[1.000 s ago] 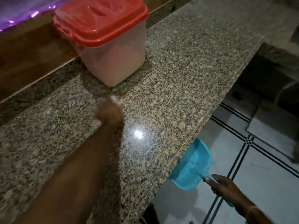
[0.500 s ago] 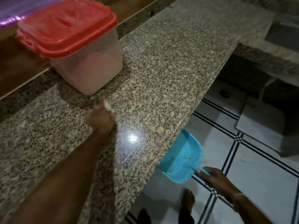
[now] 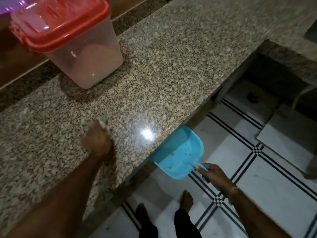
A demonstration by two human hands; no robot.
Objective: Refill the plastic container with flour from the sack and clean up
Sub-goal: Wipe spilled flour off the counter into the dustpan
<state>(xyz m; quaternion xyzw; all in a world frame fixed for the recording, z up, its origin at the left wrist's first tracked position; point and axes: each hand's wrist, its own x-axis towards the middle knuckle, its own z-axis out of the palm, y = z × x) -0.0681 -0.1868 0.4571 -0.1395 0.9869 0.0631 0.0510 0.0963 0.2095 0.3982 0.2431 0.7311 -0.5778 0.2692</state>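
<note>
The container (image 3: pixel 77 48) stands at the counter's (image 3: pixel 171 66) back edge, the dustpan (image 3: pixel 178 155) just below its front edge.

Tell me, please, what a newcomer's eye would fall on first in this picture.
The container with its red lid stands at the counter's far left. The right hand holds a blue dustpan just under the counter's near edge, crumbs in it. The left hand rests on the counter, something whitish at its fingertips.
</note>
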